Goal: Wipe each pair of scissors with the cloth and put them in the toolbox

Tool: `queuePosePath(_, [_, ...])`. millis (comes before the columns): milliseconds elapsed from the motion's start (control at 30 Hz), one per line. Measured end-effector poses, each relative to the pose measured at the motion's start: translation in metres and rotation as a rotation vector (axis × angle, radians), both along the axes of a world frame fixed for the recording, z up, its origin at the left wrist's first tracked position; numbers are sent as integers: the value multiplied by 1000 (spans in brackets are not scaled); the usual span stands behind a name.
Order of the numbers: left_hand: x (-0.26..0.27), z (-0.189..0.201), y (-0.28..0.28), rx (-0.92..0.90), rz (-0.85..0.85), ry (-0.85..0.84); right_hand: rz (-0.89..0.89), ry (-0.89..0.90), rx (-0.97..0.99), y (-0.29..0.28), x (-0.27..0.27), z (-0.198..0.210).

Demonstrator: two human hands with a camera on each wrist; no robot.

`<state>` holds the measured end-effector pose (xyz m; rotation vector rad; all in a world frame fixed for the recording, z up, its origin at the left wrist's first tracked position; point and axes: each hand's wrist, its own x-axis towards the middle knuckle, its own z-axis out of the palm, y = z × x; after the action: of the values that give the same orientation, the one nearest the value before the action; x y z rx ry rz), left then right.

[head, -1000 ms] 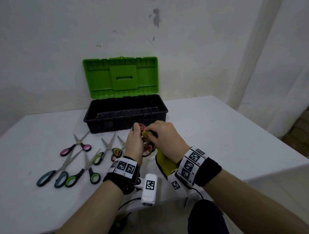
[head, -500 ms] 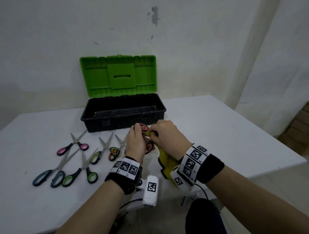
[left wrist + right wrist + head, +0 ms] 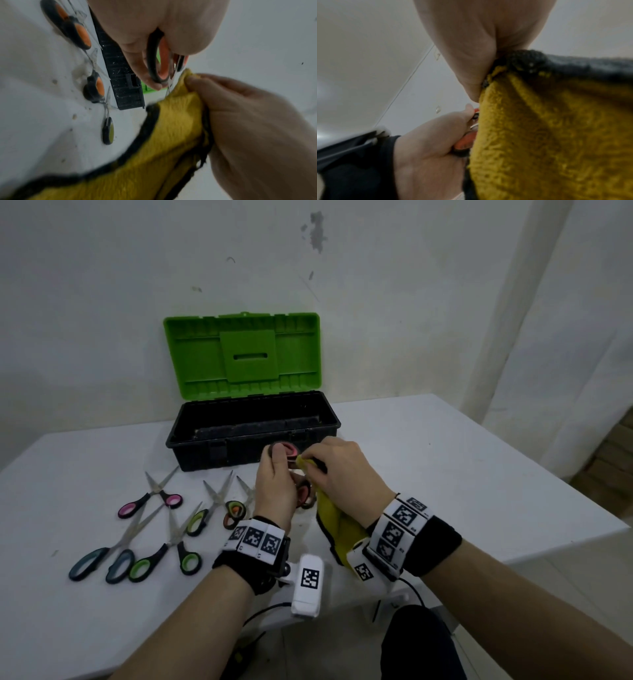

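Observation:
My left hand (image 3: 275,487) grips the black-and-orange handles of a pair of scissors (image 3: 286,451) just in front of the open toolbox (image 3: 253,436). In the left wrist view the scissors (image 3: 158,65) show their orange loop between my fingers, blades running into the cloth. My right hand (image 3: 342,470) pinches the yellow cloth (image 3: 334,522) with its dark edge around those blades. The cloth (image 3: 163,148) hangs down from my right hand (image 3: 248,121). From the right wrist, the cloth (image 3: 547,128) fills the view and my left hand (image 3: 433,139) holds the handle beside it.
Several scissors lie on the white table (image 3: 462,474) to the left: pink-handled (image 3: 150,499), grey-blue (image 3: 102,559), green (image 3: 171,556) and orange (image 3: 236,508) ones. The green lid (image 3: 243,354) stands up against the wall. The table's right edge is near.
Both hands with the scissors and cloth have stayed together in front of the toolbox, shifting only slightly; the right hand's cloth has slid a little along the blades.

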<state>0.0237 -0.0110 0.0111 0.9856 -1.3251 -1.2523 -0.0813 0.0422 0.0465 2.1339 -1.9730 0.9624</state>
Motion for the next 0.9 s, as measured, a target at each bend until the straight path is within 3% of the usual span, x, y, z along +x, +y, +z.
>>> queuePosePath(233, [1, -2, 0, 26, -1, 15, -14, 30, 41, 0, -8, -5])
queuePosePath(500, [-4, 5, 1, 73, -39, 78, 58, -35, -1, 6, -11, -12])
queuePosePath(700, [-4, 4, -1, 111, -34, 36, 53, -111, 29, 9, -24, 1])
queuePosePath(900, [-7, 7, 0, 137, -27, 64, 23, 45, 65, 9, -24, -10])
